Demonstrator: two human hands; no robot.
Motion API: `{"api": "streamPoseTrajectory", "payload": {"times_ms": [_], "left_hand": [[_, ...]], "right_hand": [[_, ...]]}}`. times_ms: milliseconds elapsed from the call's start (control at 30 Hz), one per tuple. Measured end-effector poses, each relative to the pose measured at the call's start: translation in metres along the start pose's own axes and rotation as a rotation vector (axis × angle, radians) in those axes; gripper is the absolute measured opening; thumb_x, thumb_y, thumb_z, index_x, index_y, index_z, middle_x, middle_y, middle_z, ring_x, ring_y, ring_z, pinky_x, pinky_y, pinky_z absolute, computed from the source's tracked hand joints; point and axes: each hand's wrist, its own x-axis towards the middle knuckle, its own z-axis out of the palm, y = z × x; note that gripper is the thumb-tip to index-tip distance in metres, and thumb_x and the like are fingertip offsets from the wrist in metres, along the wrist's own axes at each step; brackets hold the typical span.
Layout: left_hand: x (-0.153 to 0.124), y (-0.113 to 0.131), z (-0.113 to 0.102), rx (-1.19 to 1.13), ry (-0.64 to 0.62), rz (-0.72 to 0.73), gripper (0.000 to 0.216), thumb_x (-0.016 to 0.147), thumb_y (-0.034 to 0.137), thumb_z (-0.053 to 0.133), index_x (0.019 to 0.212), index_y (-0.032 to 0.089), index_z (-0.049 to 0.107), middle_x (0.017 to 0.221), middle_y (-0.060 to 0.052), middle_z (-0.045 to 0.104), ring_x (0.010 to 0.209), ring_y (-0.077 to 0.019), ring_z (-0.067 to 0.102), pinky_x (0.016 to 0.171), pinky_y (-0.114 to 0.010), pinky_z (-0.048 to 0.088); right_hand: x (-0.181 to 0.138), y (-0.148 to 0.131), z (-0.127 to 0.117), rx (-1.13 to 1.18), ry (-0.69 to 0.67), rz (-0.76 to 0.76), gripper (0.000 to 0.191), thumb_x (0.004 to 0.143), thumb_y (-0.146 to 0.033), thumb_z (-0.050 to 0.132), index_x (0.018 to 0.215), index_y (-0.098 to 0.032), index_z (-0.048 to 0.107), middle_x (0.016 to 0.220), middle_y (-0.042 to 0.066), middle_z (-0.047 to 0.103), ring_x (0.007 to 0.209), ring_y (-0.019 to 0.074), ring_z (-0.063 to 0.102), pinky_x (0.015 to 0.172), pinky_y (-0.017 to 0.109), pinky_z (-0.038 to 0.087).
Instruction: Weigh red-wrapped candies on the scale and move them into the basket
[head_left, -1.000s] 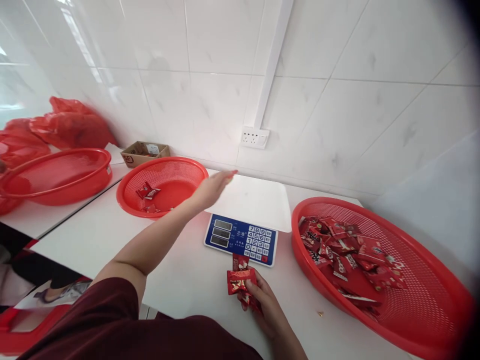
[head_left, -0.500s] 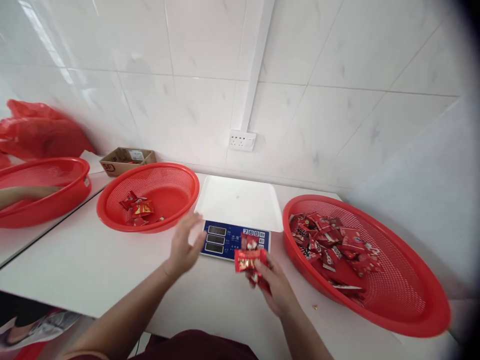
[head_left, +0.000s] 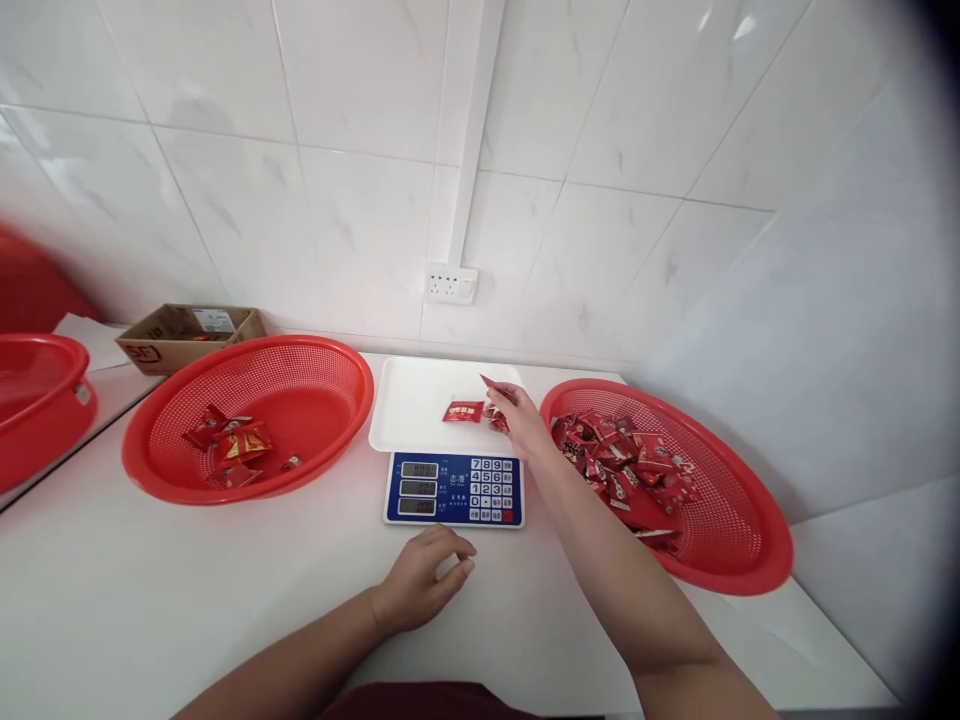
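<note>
My right hand (head_left: pixel 516 415) is over the white tray (head_left: pixel 405 400) of a digital scale, its fingers closed on small red wrapped packets (head_left: pixel 495 416). One packet's pointed corner sticks up above the fingers; how many are held is hidden. Left of the fingertips, a red packet with gold lettering (head_left: pixel 463 411) lies on the tray. My left hand (head_left: pixel 424 580) is empty, thumb and fingers apart, on the table just in front of the scale's blue keypad panel (head_left: pixel 454 490).
To the right, a red perforated basket (head_left: pixel 750 560) holds many red packets. Another red basket (head_left: pixel 322 400) on the left contains several packets. Behind it stands an open cardboard box (head_left: pixel 187 350). A further red basket (head_left: pixel 45 420) is at the far left. The tiled wall has a socket (head_left: pixel 451 284).
My right hand has moved forward from in front of the scale to its tray, where a red packet now lies. My left hand has drawn back toward me. The view has shifted right.
</note>
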Motion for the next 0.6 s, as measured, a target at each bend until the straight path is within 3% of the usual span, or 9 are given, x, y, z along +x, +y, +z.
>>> {"api": "streamPoseTrajectory", "payload": {"times_ms": [200, 367, 533, 600], "left_hand": [[0.001, -0.002, -0.005, -0.096, -0.030, -0.182, 0.018, 0.086, 0.027, 0.047, 0.090, 0.018, 0.062, 0.084, -0.004, 0.067, 0.077, -0.0145, 0.061, 0.071, -0.024, 0.049], [-0.004, 0.002, -0.001, -0.098, -0.136, -0.143, 0.020, 0.086, 0.027, 0.047, 0.091, 0.018, 0.064, 0.084, -0.005, 0.067, 0.078, -0.0147, 0.061, 0.071, -0.023, 0.049], [-0.003, 0.002, -0.001, -0.077, -0.167, -0.163, 0.021, 0.086, 0.028, 0.046, 0.091, 0.018, 0.064, 0.087, -0.005, 0.068, 0.079, -0.0152, 0.062, 0.072, -0.023, 0.049], [-0.002, 0.003, -0.002, -0.073, -0.175, -0.168, 0.021, 0.086, 0.028, 0.047, 0.092, 0.018, 0.064, 0.087, -0.005, 0.068, 0.080, -0.0153, 0.062, 0.072, -0.023, 0.049]], "right_hand": [[-0.003, -0.008, -0.006, -0.067, 0.031, -0.055, 0.038, 0.068, -0.046, 0.064, 0.096, -0.025, 0.049, 0.079, -0.003, 0.056, 0.071, 0.0118, 0.060, 0.057, 0.022, 0.050], [-0.008, -0.017, -0.014, -0.248, 0.034, -0.123, 0.033, 0.072, -0.041, 0.061, 0.098, -0.022, 0.052, 0.080, -0.001, 0.057, 0.068, 0.0110, 0.059, 0.054, 0.022, 0.049], [-0.006, -0.012, -0.019, -0.507, -0.041, -0.160, 0.023, 0.076, -0.040, 0.057, 0.088, -0.020, 0.061, 0.066, 0.000, 0.058, 0.055, 0.0114, 0.055, 0.046, 0.022, 0.045], [-0.003, -0.008, -0.017, -0.590, -0.058, -0.174, 0.027, 0.078, -0.041, 0.055, 0.095, -0.021, 0.062, 0.068, 0.000, 0.060, 0.054, 0.0117, 0.055, 0.045, 0.023, 0.046]]}}
